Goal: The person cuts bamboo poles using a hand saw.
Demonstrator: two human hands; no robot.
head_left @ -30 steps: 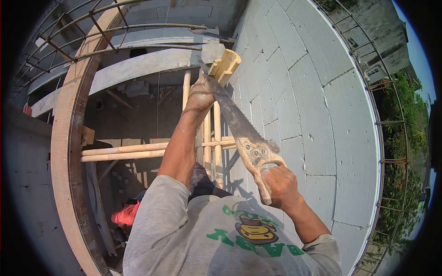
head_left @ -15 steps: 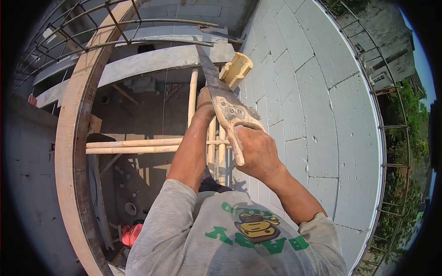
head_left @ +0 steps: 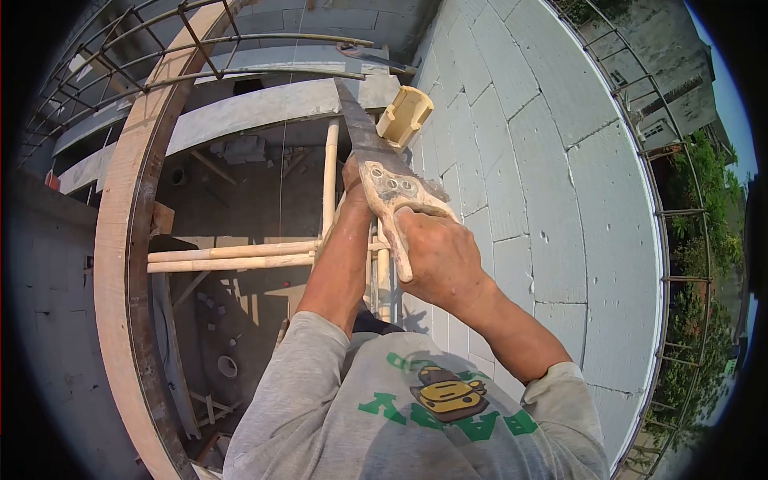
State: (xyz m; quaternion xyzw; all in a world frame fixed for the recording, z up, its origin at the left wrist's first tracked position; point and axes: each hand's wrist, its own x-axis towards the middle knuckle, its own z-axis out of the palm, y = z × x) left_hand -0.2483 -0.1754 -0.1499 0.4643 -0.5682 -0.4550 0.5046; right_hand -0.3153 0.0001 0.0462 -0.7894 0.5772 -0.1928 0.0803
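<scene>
My right hand [head_left: 438, 254] is wrapped round the wooden handle of a handsaw [head_left: 370, 148], whose worn blade points up and away toward a grey beam [head_left: 264, 104]. Behind the saw is my left hand [head_left: 352, 180], mostly hidden by the blade and handle; its fingers and whatever they hold cannot be seen. Just right of the blade, a cream-yellow channel-shaped piece [head_left: 406, 114] stands beside the block wall.
A pale block wall [head_left: 552, 208] rises on the right. Bamboo poles [head_left: 232, 256] cross below my arms. A long wooden board [head_left: 120, 240] and a rebar cage [head_left: 104, 64] are on the left. A bucket [head_left: 227, 366] lies far below.
The saw and my right hand have moved up and left, bringing the handle close to my left wrist. The person in red below has gone out of view.
</scene>
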